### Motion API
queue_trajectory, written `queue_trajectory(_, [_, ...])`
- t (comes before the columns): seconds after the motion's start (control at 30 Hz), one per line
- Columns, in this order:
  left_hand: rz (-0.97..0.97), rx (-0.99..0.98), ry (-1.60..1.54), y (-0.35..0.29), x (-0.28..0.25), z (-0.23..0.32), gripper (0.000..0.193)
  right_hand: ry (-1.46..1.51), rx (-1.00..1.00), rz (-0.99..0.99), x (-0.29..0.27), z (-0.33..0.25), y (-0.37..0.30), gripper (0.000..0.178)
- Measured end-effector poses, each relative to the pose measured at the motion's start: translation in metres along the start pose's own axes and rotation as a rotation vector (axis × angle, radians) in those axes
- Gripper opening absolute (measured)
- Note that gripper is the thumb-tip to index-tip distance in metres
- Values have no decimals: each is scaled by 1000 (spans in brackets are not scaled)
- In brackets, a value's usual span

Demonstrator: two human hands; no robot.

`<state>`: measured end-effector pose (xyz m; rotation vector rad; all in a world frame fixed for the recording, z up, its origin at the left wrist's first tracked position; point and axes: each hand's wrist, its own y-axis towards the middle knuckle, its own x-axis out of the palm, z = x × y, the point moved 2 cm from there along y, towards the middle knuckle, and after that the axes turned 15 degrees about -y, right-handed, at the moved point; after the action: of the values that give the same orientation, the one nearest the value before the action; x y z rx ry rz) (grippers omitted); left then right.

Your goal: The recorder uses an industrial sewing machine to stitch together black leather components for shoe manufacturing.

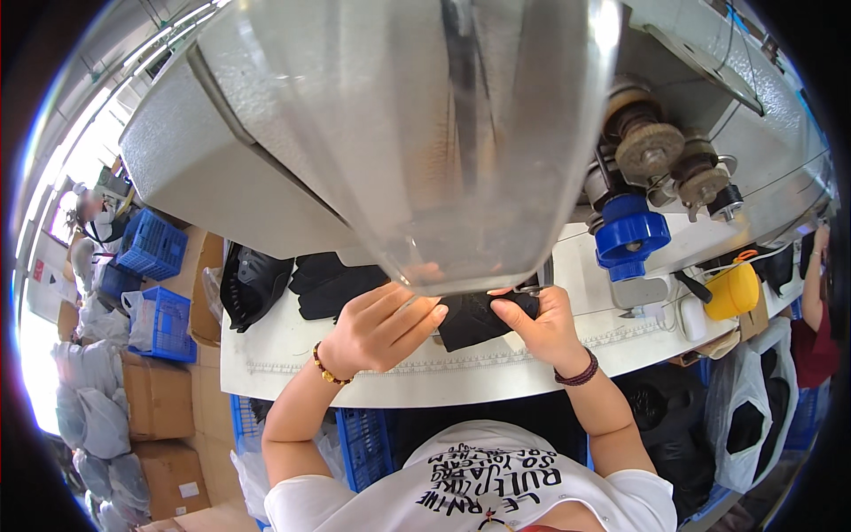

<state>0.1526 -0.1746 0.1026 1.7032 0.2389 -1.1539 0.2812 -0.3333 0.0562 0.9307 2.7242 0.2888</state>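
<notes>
At the sewing machine, both my hands work on a small black fabric piece lying below the clear plastic guard. My right hand pinches its right end, with the thumb on top. My left hand is closed at its left edge, fingers together and fingertips against the fabric; the thumb is partly hidden. The guard covers the needle area, so the stitching spot does not show. Left of my left hand, more black fabric pieces lie stacked on the white table.
A shaped black piece with holes rests at the table's left end. Tension knobs and a blue knob hang on the right. Beyond them stands a yellow container. Blue crates and cardboard boxes are at left; another person's arm shows far right.
</notes>
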Motion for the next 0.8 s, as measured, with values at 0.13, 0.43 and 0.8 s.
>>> queue_trajectory(0.13, [-16,44,25,1,-6,1,20,2,15,-3,4,-6,-3,12])
queue_trajectory(0.43, [-162,-10,-6,-3,-8,1,22,-35,-123,193,10,1,-5,7])
queue_trajectory(0.8, [-88,-12,-12,15,-11,-9,30,-90,-132,224,4,-1,9,17])
